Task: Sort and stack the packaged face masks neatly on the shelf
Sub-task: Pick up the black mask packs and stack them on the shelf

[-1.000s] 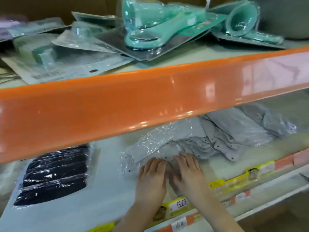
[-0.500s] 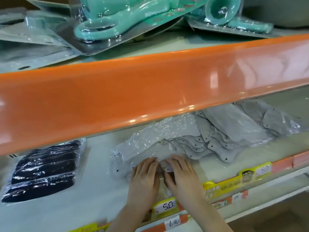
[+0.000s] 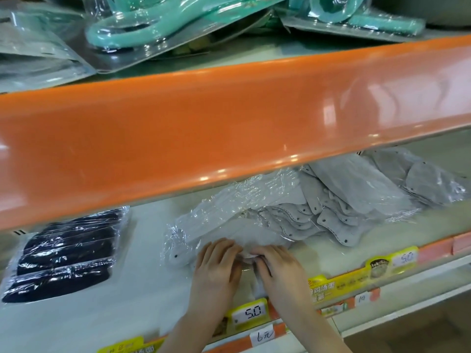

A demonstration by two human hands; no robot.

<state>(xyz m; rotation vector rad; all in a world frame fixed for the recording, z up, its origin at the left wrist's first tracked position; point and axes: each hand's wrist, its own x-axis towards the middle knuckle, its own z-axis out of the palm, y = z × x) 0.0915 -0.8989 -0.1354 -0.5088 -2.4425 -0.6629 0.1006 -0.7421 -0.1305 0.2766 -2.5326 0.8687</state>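
A clear-wrapped pack of grey face masks (image 3: 229, 220) lies on the lower shelf (image 3: 142, 296) just under the orange beam. My left hand (image 3: 216, 266) and my right hand (image 3: 277, 266) lie side by side on its near edge, palms down, fingertips curled onto the plastic. More grey mask packs (image 3: 356, 200) spread in a loose fan to the right, partly hidden by the beam. A stack of black mask packs (image 3: 66, 253) sits at the left of the same shelf.
A broad orange shelf beam (image 3: 229, 128) crosses the view and hides the back of the lower shelf. Teal blister-packed goods (image 3: 158, 29) crowd the upper shelf. Yellow and white price tags (image 3: 251, 313) line the shelf's front edge.
Both hands have stayed together on the near edge of the grey pack. The view has shifted, so the shelves sit a little differently in frame.
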